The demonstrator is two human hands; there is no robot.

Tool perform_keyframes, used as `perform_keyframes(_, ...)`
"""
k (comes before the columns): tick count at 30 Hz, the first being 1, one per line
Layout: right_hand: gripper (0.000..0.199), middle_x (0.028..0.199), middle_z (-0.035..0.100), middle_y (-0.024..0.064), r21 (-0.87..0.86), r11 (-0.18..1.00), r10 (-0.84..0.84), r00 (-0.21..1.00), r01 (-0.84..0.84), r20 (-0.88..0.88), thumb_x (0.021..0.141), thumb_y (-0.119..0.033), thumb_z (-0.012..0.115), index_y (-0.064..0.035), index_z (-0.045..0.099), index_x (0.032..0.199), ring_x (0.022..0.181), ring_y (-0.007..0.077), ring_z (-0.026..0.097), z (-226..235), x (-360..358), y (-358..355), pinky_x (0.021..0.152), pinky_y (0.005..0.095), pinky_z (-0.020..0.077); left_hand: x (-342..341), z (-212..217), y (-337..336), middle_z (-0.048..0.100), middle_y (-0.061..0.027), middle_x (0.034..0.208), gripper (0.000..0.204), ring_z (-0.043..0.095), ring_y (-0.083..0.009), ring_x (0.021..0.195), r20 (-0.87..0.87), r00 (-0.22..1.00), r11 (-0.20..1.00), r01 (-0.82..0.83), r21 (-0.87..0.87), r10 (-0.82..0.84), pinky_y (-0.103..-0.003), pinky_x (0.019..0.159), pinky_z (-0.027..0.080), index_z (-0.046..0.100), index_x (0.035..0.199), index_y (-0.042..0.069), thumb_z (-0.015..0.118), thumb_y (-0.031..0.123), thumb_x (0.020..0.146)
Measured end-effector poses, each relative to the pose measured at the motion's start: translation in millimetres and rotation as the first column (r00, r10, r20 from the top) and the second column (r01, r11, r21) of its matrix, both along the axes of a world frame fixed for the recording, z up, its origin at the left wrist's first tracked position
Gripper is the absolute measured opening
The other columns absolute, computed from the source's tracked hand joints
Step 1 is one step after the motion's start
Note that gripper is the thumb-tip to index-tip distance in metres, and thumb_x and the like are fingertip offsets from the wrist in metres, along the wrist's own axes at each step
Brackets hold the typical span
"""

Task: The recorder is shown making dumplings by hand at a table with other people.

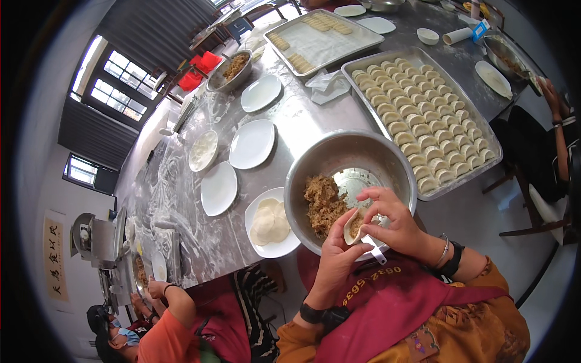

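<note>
A round, pale dumpling wrapper (351, 228) lies cupped and half folded in the left hand (336, 254), its open side turned up and a dab of brown minced filling showing in the hollow. The right hand (387, 221) pinches its upper edge and also holds a small white spoon (374, 248), whose handle pokes down beside the wrapper, just above the rim of a steel bowl (302, 175)

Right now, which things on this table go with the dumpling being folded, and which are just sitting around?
In use:
left hand
right hand
dumpling wrapper with filling
steel bowl of filling
plate of wrappers
tray of finished dumplings

Lying about:
empty white plates
crumpled paper
paper roll
</note>
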State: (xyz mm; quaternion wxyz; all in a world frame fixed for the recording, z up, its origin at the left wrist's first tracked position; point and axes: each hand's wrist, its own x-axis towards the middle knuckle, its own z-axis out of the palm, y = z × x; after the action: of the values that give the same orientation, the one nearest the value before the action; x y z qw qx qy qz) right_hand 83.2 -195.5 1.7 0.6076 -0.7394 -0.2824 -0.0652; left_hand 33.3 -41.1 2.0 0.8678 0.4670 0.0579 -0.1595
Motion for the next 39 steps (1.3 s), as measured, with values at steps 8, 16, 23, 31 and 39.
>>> perform_keyframes(8, 0.011, 0.113, 0.051, 0.0132, 0.015, 1.0, 0.008, 0.997, -0.007, -0.075, 0.071, -0.007, 0.066, -0.006, 0.056, 0.076, 0.109, 0.0274, 0.047, -8, -3, 1, 0.094, 0.0371, 0.0341, -2, -6, -3, 0.058, -0.0078, 0.105, 0.044, 0.058, -0.013, 0.088, -0.02, 0.998, 0.989, -0.048, 0.143, 0.051, -0.024, 0.067, 0.05, 0.044, 0.124, 0.001, 0.055, -0.004, 0.081)
perform_keyframes(16, 0.013, 0.099, 0.057, 0.0093, 0.181, 0.974, -0.081, 0.958, 0.134, -0.275, 0.078, -0.004, 0.059, -0.0022, 0.059, 0.091, 0.088, 0.0216, 0.055, -2, -6, -7, 0.077, 0.0332, 0.0432, -5, -1, 2, 0.058, -0.0126, 0.105, 0.041, 0.06, -0.0165, 0.084, 0.138, 0.974, 0.974, -0.194, 0.117, 0.177, -0.023, 0.061, 0.049, 0.046, 0.117, -0.001, 0.053, -0.01, 0.078)
perform_keyframes(23, 0.013, 0.079, 0.057, 0.0109, -0.026, 0.996, 0.081, 0.995, -0.082, -0.052, 0.075, -0.005, 0.061, -0.0025, 0.061, 0.087, 0.077, 0.0255, 0.054, -16, -11, -5, 0.068, 0.0322, 0.0438, -7, 13, 1, 0.059, -0.0143, 0.106, 0.049, 0.061, -0.0186, 0.081, 0.147, 0.976, 0.96, -0.191, 0.206, 0.163, -0.024, 0.061, 0.048, 0.047, 0.12, 0.001, 0.051, -0.013, 0.073)
perform_keyframes(31, 0.014, 0.076, 0.058, 0.0086, 0.037, 0.998, -0.036, 0.991, 0.041, -0.129, 0.073, -0.006, 0.065, -0.0034, 0.063, 0.087, 0.072, 0.0223, 0.057, -16, -19, -7, 0.065, 0.0308, 0.0454, -4, 14, -6, 0.06, -0.0147, 0.106, 0.034, 0.061, -0.0171, 0.082, 0.26, 0.945, 0.924, -0.27, 0.271, 0.2, -0.023, 0.06, 0.048, 0.052, 0.11, -0.001, 0.05, -0.011, 0.077)
perform_keyframes(39, 0.019, 0.074, 0.058, 0.0087, 0.068, 0.986, -0.152, 0.987, 0.155, -0.051, 0.069, -0.006, 0.072, -0.0017, 0.061, 0.084, 0.065, 0.0182, 0.056, -17, -20, -3, 0.058, 0.0269, 0.0456, -2, -1, -9, 0.059, -0.0148, 0.108, 0.028, 0.06, -0.0153, 0.081, 0.33, 0.916, 0.926, -0.31, 0.215, 0.23, -0.023, 0.06, 0.047, 0.054, 0.107, -0.001, 0.052, -0.007, 0.08)
